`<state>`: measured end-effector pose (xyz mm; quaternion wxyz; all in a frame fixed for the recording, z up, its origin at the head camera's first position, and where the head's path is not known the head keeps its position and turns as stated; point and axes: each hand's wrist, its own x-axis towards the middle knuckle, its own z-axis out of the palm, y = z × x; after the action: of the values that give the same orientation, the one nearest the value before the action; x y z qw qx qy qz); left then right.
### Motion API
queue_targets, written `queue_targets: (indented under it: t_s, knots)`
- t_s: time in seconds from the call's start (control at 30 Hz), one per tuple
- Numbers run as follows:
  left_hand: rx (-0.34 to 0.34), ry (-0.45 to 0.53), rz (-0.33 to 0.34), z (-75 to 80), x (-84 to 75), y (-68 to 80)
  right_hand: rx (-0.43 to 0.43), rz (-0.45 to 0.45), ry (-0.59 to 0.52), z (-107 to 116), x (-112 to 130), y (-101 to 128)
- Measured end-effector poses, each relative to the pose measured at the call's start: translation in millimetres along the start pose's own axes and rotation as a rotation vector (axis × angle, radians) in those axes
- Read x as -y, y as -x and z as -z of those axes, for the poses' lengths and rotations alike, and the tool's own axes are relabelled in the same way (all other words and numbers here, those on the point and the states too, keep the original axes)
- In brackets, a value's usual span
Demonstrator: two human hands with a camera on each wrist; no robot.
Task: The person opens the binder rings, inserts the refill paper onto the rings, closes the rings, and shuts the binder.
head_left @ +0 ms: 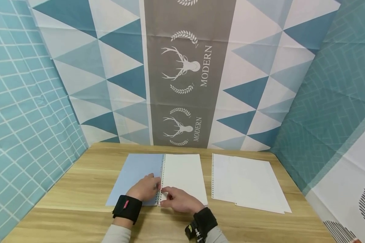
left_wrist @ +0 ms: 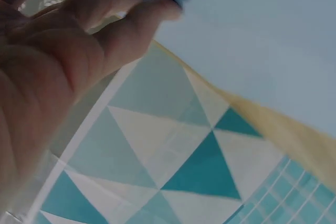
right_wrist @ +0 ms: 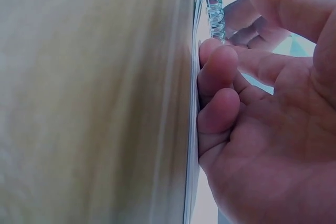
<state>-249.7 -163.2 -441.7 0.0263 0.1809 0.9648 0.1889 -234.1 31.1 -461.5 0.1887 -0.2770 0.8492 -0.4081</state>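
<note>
Backdrop point(head_left: 188, 67): cloth hung behind the worktop, blue and white triangles either side of a grey centre strip with a deer head and the word MODERN printed twice. Teal grid-patterned cloth point(head_left: 21, 111) on the left, teal hatch-patterned cloth point(head_left: 331, 101) on the right.

Worktop point(head_left: 79, 202): light wood grain, carrying all items below.

Loose sheets point(head_left: 249, 182): white punched pages in a slightly fanned stack, lying flat to the right of the notebook and apart from it.

Notebook point(head_left: 182, 175): open flat near the middle of the worktop, close to the front edge. Blue cover point(head_left: 137, 172) folded out on the left, white page on the right, clear coil point(head_left: 162, 179) running down between them.

Left hand point(head_left: 145, 188): rests on the lower part of the blue cover, just beside the coil, black wrist strap behind it. In the left wrist view the fingers point(left_wrist: 131, 19) lie loosely together and bent, tips touching the cover; whether they pinch the coil I cannot tell.

Right hand point(head_left: 177, 199): rests on the lower left corner of the white page, just beside the coil and nearly meeting the left hand. In the right wrist view the fingers point(right_wrist: 218, 93) are curled, tips pressing against the page edges right below the coil end point(right_wrist: 215, 17).
</note>
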Motion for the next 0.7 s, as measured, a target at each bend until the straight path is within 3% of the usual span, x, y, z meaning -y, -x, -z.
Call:
queue_targets:
  t_s: [0.33, 0.7]
  knots:
    - [0.031, 0.052, -0.023, 1.7, 1.5, 0.6, -0.01, -0.021, -0.01, -1.3, 0.2, -0.2]
    - [0.025, 0.031, -0.045, 5.1, 1.7, 0.9, -0.016, -0.026, 0.012, -1.5, 1.2, -0.8]
